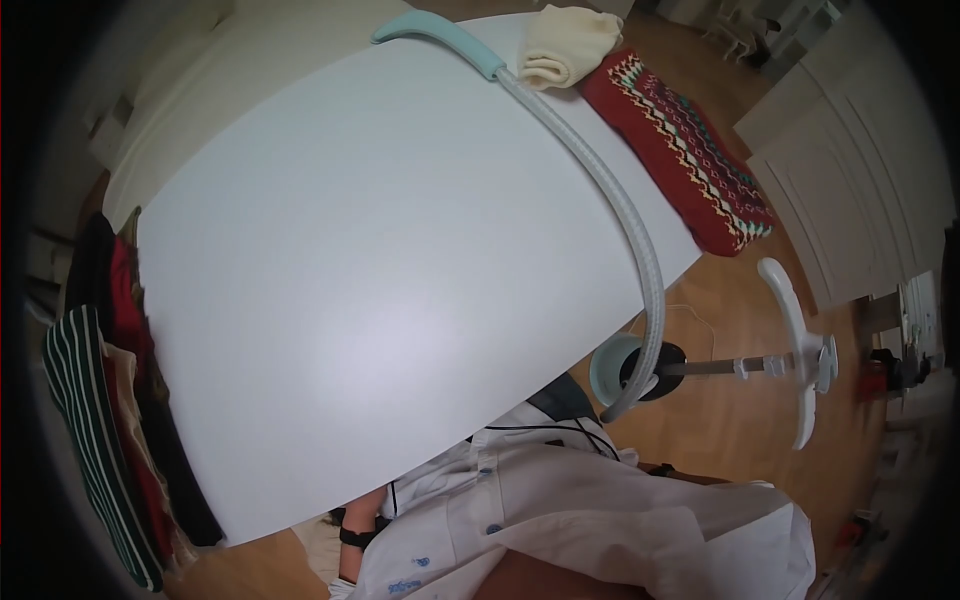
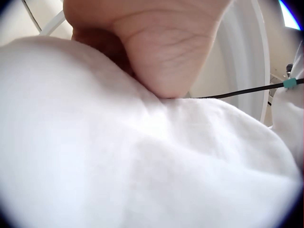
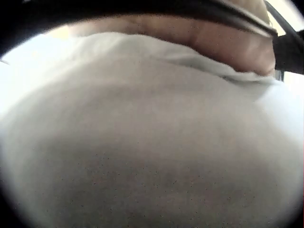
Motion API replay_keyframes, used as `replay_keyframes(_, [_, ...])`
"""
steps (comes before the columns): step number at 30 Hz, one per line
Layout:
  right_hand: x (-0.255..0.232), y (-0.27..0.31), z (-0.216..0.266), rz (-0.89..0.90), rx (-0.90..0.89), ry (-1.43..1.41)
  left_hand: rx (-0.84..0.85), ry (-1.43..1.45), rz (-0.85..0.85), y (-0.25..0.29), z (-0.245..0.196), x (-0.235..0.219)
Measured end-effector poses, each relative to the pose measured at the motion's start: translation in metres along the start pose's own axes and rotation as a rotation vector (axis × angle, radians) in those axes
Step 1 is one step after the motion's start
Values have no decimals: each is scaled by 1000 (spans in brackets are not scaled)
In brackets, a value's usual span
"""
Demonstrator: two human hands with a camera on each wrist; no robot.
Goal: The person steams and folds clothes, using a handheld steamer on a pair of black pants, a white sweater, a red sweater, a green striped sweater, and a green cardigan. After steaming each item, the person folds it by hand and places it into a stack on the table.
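Note:
A white shirt (image 1: 600, 510) with blue buttons and small blue embroidery lies in folds across the bottom of the head view, below the board's near edge. My left hand (image 2: 166, 52) bears against white cloth in the left wrist view, its fingers hidden behind the fabric. Only a strip of my right hand (image 3: 209, 38) shows above pale cloth in the right wrist view, partly behind a dark strap; whether it holds the cloth I cannot tell. In the head view, my black-banded left wrist (image 1: 357, 538) is left of the shirt, close to the white board (image 1: 380, 260).
A light blue steamer head (image 1: 440, 35) lies at the board's far side. Its grey hose (image 1: 610, 190) curves down to the steamer base (image 1: 612, 372) on the floor. Cream cloth (image 1: 570, 45) and a red patterned knit (image 1: 685, 150) lie right; folded clothes (image 1: 100, 440) hang left.

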State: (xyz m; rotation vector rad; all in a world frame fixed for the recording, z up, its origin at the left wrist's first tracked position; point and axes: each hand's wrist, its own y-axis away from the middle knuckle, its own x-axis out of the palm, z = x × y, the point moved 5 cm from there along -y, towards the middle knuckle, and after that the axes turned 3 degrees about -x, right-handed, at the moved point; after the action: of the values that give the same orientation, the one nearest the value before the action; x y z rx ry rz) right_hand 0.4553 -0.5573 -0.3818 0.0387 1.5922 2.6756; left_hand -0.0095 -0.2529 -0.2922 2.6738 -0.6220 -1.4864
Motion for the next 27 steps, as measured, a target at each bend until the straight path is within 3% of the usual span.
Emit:
replay_keyframes(17, [-15,-102,-37,-226,-195,-91,37,-53,93,-7,12,-12])
replay_keyframes(21, [1,-53,21,-102,-148,75,41,-64,121,-6,10,-13])
replay_keyframes(24, [18,-13,82,44,10,-276,49,-74,148,-7,9,-11])
replay_keyframes(25, [13,-16,74,40,18,-284,52,-76,158,-8,8,-10])
replay_keyframes(27, [10,-21,67,256,-84,-453,57,-79,168,-9,6,-8])
